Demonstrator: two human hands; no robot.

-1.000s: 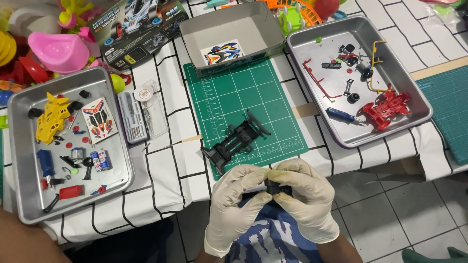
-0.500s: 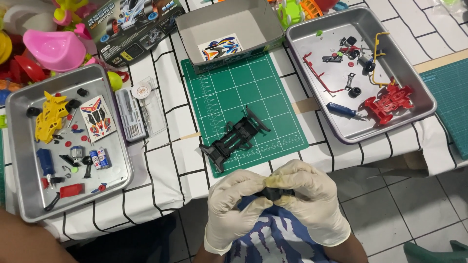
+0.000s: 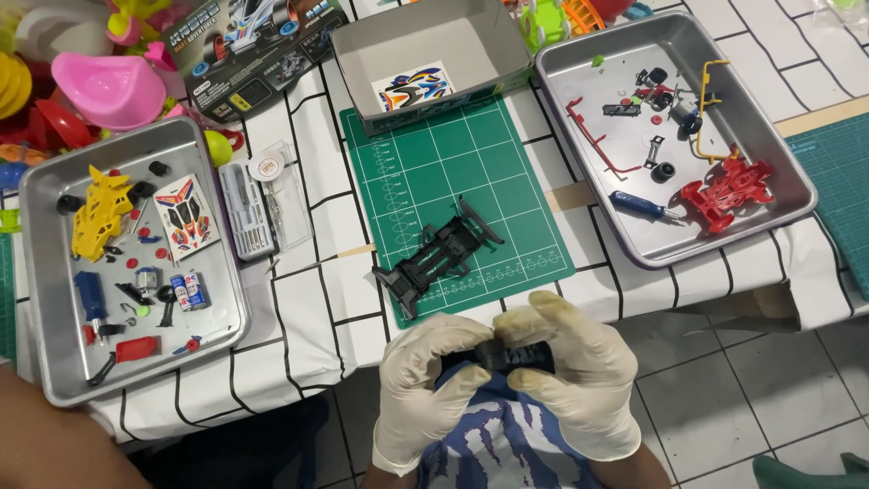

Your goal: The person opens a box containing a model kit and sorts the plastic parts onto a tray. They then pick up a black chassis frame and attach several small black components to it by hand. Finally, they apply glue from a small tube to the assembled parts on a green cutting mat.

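Both hands are sitting lower and closer to my chest than a second ago. Left hand [image 3: 425,385] and right hand [image 3: 579,380] are gripping one small black part [image 3: 511,355] between them, fingers [image 3: 534,317] clenched on it from either side, likely to press it together. One black chassis [image 3: 439,255] is waiting on the green mat [image 3: 434,172]. Two metal trays [image 3: 41,299] are keeping loose bits sorted on the surface.
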